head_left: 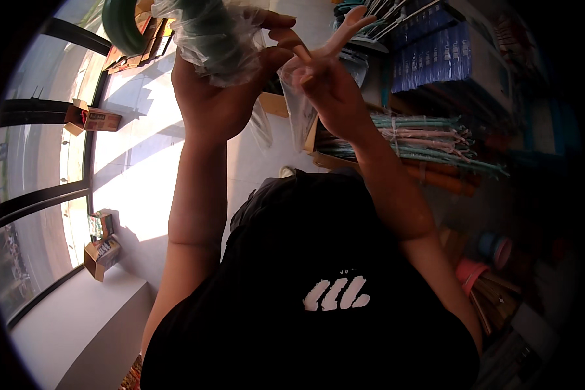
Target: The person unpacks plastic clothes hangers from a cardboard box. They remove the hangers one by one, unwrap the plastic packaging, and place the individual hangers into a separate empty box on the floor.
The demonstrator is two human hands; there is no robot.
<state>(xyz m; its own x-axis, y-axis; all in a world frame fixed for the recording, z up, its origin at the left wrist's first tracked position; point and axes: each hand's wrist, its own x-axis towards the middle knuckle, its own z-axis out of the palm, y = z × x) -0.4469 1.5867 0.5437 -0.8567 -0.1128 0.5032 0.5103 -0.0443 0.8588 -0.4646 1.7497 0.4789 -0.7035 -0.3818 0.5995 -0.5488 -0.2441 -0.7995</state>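
Near the top of the view, my left hand (214, 107) is closed round a bulky green object (208, 42) wrapped in crinkled clear plastic. Its thumb and fingers reach to the right. A thick, dark green curved piece (125, 26) shows just left of the bundle; whether the two are joined, I cannot tell. My right hand (331, 97) is up beside the left, its fingers bent and pinched at a clear plastic bag (299, 120) that hangs below it. A pale pink forked piece (348, 32) sticks out above the right hand; its lower end is hidden.
Bundles of thin green and pink sticks (429, 140) lie at right, below stacked blue-purple packages (432, 58). Small cardboard boxes (101, 120) stand by the windows at left. A white counter (78, 318) is at lower left, and pink containers (472, 273) sit at lower right.
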